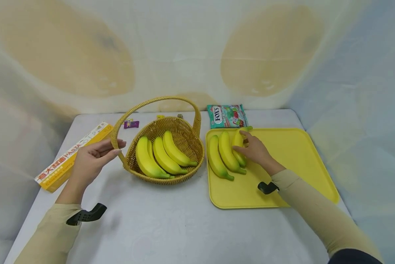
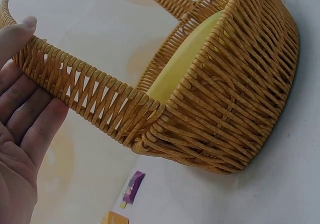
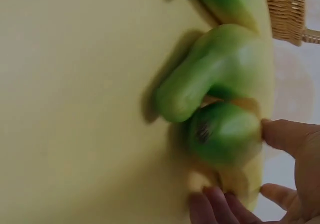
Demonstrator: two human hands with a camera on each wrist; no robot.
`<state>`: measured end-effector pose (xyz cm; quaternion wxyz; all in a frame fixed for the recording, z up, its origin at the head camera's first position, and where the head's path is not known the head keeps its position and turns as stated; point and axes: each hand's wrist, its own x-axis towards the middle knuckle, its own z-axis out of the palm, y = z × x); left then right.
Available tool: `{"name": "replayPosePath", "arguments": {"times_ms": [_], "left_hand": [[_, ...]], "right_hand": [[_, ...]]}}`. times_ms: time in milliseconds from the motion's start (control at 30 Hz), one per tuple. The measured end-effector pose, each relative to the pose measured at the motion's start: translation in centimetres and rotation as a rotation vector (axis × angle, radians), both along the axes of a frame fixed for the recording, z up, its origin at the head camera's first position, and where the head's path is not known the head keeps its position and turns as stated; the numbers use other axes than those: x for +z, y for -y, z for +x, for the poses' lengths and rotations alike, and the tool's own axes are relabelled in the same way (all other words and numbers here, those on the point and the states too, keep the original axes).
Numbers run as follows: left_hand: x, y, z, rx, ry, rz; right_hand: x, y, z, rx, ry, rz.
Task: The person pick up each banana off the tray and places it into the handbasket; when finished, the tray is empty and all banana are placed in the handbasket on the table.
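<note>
The left hand (image 1: 96,156) grips the handle (image 2: 95,92) of a wicker basket (image 1: 188,141) near its base, thumb on one side and fingers on the other. The basket stands on the desk (image 1: 164,227) just to the right of that hand, its handle arched upright. Inside lie several bananas (image 1: 166,156), side by side and partly overlapping, their stems toward the person.

The right hand (image 1: 255,150) pinches one banana (image 1: 238,140) between its thumb and fingers. This banana is on the left side of the yellow tray (image 1: 300,154) beneath that hand, with its far tip reaching over the tray's far rim. Two more bananas (image 1: 228,152) lie on the tray just left of the right hand, close beside the held one; the right wrist view is blurred there.

Beyond the right hand, a green candy bag (image 1: 228,116) lies just past the tray's far edge. A pasta box (image 1: 73,157) lies slantwise to the left of the left hand and behind it, and a small purple packet (image 1: 131,124) sits farther off, beyond the left hand's fingertips. Both forearms wear beige sleeves (image 1: 303,194).
</note>
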<state>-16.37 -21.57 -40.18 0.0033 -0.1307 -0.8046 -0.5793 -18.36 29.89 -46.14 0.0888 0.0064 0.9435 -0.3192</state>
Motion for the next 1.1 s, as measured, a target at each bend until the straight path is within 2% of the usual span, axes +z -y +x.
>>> {"name": "replayPosePath", "arguments": {"times_ms": [233, 467, 733, 967, 1100], "left_hand": [[0.2, -0.1, 0.1, 0.008, 0.002, -0.005], [0.2, -0.1, 0.1, 0.011, 0.012, -0.012], [0.2, -0.1, 0.1, 0.01, 0.003, -0.019], [0.2, -0.1, 0.2, 0.007, -0.003, -0.019], [0.3, -0.1, 0.2, 0.01, -0.004, -0.026]], "right_hand": [[0.3, -0.5, -0.2, 0.009, 0.034, 0.017], [1.4, -1.2, 0.5, 0.058, 0.01, -0.001], [4.9, -0.8, 2.6, 0.185, -0.045, 0.007], [8.5, 0.5, 4.6, 0.369, -0.072, -0.037], [10.2, 1.8, 5.2, 0.479, -0.048, -0.101]]}}
